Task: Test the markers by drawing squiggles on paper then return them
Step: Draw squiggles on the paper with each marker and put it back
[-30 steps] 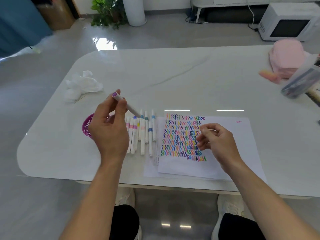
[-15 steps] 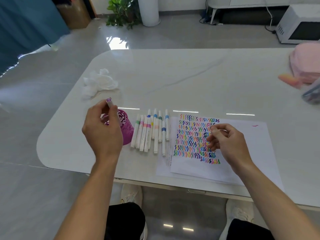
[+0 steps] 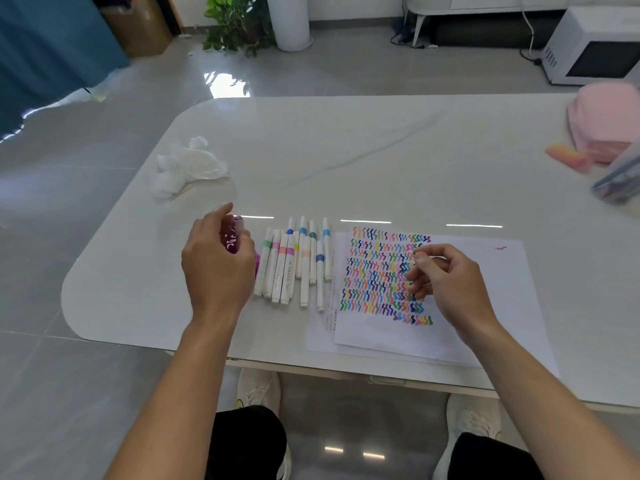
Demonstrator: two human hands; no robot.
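My left hand (image 3: 216, 268) is closed around a white marker with a purple cap (image 3: 238, 220), which stands upright in the purple perforated holder (image 3: 231, 244); the hand hides most of the holder. Several white markers with coloured bands (image 3: 304, 268) lie side by side just right of it on the table. Further right lies the white paper (image 3: 485, 289), its left half filled with rows of coloured squiggles (image 3: 377, 271). My right hand (image 3: 446, 282) rests on the paper over the squiggles, fingers curled, with nothing visible in it.
A crumpled white tissue (image 3: 187, 168) lies at the back left of the white table (image 3: 346, 150). At the far right sit a pink cloth item (image 3: 606, 119), an orange-pink block (image 3: 568, 157) and a clear pouch (image 3: 620, 181). The table's front edge is close to my knees.
My left hand carried the purple-capped marker from above the marker row leftward and lowered it into the purple holder. The right hand stayed on the paper.
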